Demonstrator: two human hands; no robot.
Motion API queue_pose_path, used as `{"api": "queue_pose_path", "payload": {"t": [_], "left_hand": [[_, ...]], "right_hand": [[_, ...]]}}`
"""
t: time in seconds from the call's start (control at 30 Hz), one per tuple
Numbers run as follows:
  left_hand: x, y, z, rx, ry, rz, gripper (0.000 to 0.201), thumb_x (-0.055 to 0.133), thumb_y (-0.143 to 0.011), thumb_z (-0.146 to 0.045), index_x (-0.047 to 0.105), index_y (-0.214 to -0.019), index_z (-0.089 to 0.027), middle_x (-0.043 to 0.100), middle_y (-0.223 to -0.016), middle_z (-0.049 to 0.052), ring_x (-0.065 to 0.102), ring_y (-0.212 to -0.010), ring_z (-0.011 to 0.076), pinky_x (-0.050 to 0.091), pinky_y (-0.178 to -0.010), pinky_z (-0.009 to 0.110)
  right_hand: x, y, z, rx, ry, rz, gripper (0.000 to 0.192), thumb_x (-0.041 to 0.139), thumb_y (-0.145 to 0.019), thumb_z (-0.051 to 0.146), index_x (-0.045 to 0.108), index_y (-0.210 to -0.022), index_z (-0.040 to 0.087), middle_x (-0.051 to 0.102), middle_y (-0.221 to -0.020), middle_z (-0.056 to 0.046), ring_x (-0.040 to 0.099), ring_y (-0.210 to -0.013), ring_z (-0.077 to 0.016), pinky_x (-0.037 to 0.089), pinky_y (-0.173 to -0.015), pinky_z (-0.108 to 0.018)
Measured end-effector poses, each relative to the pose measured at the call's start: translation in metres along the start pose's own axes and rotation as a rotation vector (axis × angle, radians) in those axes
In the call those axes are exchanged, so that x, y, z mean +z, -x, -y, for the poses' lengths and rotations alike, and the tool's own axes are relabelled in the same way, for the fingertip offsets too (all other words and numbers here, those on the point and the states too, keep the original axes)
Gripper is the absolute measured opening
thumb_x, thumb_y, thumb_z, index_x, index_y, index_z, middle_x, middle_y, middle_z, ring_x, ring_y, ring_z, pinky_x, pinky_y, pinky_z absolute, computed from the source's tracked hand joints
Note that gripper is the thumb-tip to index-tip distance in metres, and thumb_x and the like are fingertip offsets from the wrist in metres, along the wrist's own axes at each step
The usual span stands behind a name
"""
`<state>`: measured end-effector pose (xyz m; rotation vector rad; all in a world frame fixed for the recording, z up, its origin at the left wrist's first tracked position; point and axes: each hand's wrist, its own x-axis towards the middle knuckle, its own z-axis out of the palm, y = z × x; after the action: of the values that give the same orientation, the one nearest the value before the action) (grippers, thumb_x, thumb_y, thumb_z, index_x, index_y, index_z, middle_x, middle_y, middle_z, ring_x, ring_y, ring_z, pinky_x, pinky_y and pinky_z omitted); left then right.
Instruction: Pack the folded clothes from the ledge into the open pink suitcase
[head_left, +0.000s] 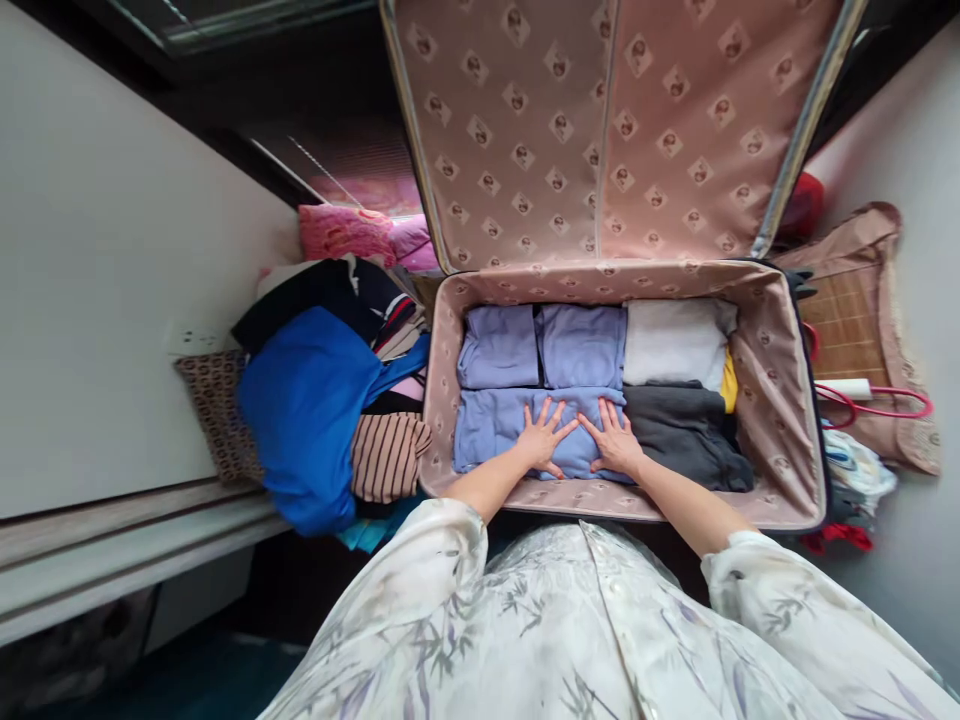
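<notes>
An open suitcase with a pink patterned lining lies in front of me, its lid standing up at the back. Inside are folded clothes: two lavender pieces at the back left, a white piece at the back right, a dark grey piece at the front right. A folded lavender garment lies at the front left. My left hand and my right hand rest flat on it, side by side, fingers spread, holding nothing.
A heap of clothes lies left of the suitcase: a blue garment, a striped one, pink cushions behind. A white wall runs along the left. To the right lie a woven mat and a pink cord.
</notes>
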<state>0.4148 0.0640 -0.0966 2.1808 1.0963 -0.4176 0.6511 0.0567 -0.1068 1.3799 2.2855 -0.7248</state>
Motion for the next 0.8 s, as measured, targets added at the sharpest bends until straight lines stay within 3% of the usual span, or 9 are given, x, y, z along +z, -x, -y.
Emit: {"api": "queue_pose_path", "payload": {"t": [0.07,0.13,0.23,0.33,0.43,0.5,0.57,0.63,0.8], "left_hand": [[-0.009,0.004,0.004,0.046,0.079,-0.005,0.122,0.089,-0.066,-0.063,0.028,-0.167,-0.03,0.001,-0.176,0.019,-0.007,-0.157,0.0548,0.006,-0.112,0.086],[-0.018,0.012,0.012,0.004,0.191,-0.118,0.09,0.076,-0.085,-0.052,0.037,-0.163,-0.028,0.019,-0.174,0.017,0.012,-0.16,0.0451,0.019,-0.12,0.075],[-0.027,0.029,0.032,-0.269,0.291,-0.407,0.053,0.047,-0.103,-0.025,0.048,-0.155,-0.023,0.043,-0.163,0.015,0.041,-0.15,0.0292,0.034,-0.123,0.055],[-0.031,0.048,0.059,-0.448,0.299,-0.416,0.056,0.046,-0.098,-0.013,0.048,-0.154,-0.022,0.046,-0.161,0.015,0.047,-0.146,0.0281,0.038,-0.122,0.05],[-0.036,0.06,0.081,-0.399,0.293,-0.27,0.071,0.06,-0.091,-0.012,0.041,-0.159,-0.024,0.04,-0.166,0.014,0.048,-0.148,0.0297,0.041,-0.122,0.047],[-0.041,0.059,0.085,-0.334,0.255,-0.212,0.078,0.067,-0.089,-0.015,0.038,-0.161,-0.026,0.034,-0.169,0.014,0.05,-0.146,0.0313,0.045,-0.119,0.046],[-0.045,0.052,0.082,-0.28,0.2,-0.181,0.085,0.073,-0.087,-0.017,0.036,-0.162,-0.029,0.029,-0.171,0.014,0.052,-0.144,0.0339,0.048,-0.116,0.047],[-0.047,0.041,0.072,-0.228,0.161,-0.156,0.092,0.078,-0.083,-0.018,0.034,-0.163,-0.031,0.023,-0.174,0.014,0.052,-0.143,0.036,0.048,-0.115,0.049],[-0.045,0.023,0.053,-0.251,0.152,-0.069,0.106,0.083,-0.078,-0.02,0.026,-0.167,-0.033,0.008,-0.177,0.014,0.055,-0.139,0.042,0.049,-0.112,0.054]], "right_hand": [[0.001,0.0,-0.001,-0.005,0.01,-0.008,0.131,0.092,-0.063,0.052,0.017,-0.169,0.034,-0.017,-0.174,-0.019,-0.006,-0.16,-0.047,0.017,-0.122,-0.066],[0.001,-0.001,-0.001,-0.012,0.02,-0.014,0.13,0.092,-0.064,0.053,0.017,-0.169,0.033,-0.015,-0.174,-0.02,-0.005,-0.16,-0.0469,0.018,-0.121,-0.067],[-0.001,0.0,0.0,-0.014,0.044,-0.025,0.13,0.092,-0.063,0.054,0.019,-0.169,0.033,-0.011,-0.175,-0.021,-0.002,-0.16,-0.047,0.02,-0.12,-0.066],[-0.005,0.004,0.003,-0.005,0.081,-0.023,0.13,0.092,-0.064,0.053,0.019,-0.169,0.031,-0.005,-0.175,-0.025,0.001,-0.16,-0.0481,0.021,-0.119,-0.066],[-0.016,0.009,0.013,0.008,0.151,-0.028,0.129,0.093,-0.063,0.045,0.02,-0.169,0.028,0.006,-0.173,-0.028,0.008,-0.158,-0.0517,0.023,-0.117,-0.069],[-0.027,0.012,0.025,0.025,0.207,-0.056,0.114,0.086,-0.071,0.034,0.026,-0.167,0.022,0.021,-0.169,-0.03,0.016,-0.156,-0.0521,0.023,-0.116,-0.07],[-0.041,0.013,0.044,0.021,0.231,-0.086,0.086,0.071,-0.084,0.026,0.037,-0.162,0.016,0.04,-0.159,-0.031,0.027,-0.152,-0.0492,0.027,-0.115,-0.068],[-0.054,0.01,0.067,-0.022,0.193,-0.09,0.071,0.06,-0.091,0.025,0.04,-0.159,0.016,0.05,-0.149,-0.031,0.041,-0.142,-0.0458,0.038,-0.109,-0.063],[-0.063,-0.013,0.105,-0.049,0.016,0.035,0.099,0.071,-0.087,0.037,0.016,-0.168,0.023,0.046,-0.146,-0.028,0.061,-0.115,-0.0374,0.053,-0.093,-0.047]]}}
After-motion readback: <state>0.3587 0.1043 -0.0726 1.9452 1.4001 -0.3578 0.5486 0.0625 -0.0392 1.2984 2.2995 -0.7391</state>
